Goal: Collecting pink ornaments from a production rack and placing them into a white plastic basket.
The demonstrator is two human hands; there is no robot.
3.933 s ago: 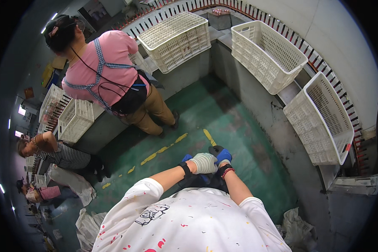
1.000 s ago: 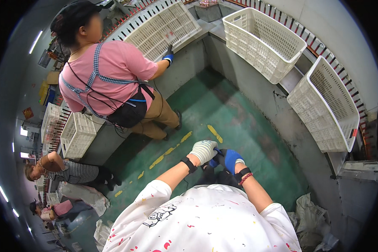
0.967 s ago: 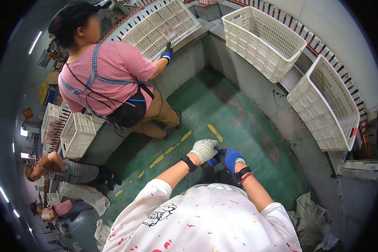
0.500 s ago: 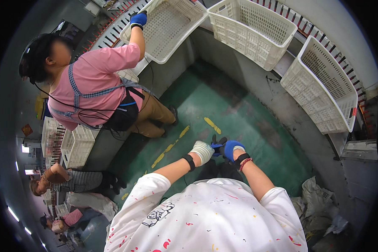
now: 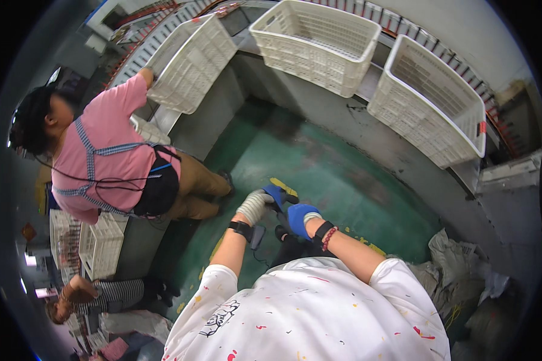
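My left hand (image 5: 264,200) is in front of me at mid-frame, in a glove with a ribbed pale cuff and blue-and-dark fingers. Its fingers stretch away from the wrist, and nothing shows in them. Close beside it is my right hand (image 5: 300,219), in a blue glove. The fingers of that hand are turned down and mostly hidden, so whether they grip anything does not show. Both wrists wear black straps, and a small dark device (image 5: 257,237) hangs at the left one. Below both gloves lies the green floor (image 5: 337,174).
A co-worker in a pink shirt (image 5: 111,141) stands at left, reaching to a tilted white crate (image 5: 193,63). Two more white crates, one at the top (image 5: 313,60) and one at right (image 5: 430,102), rest along the conveyor. Grey sacks (image 5: 451,265) lie at lower right.
My hands have moved left and drawn slightly apart. The co-worker's crate has gone from lying tipped outward to standing more on its side. The crates have shifted left in view.
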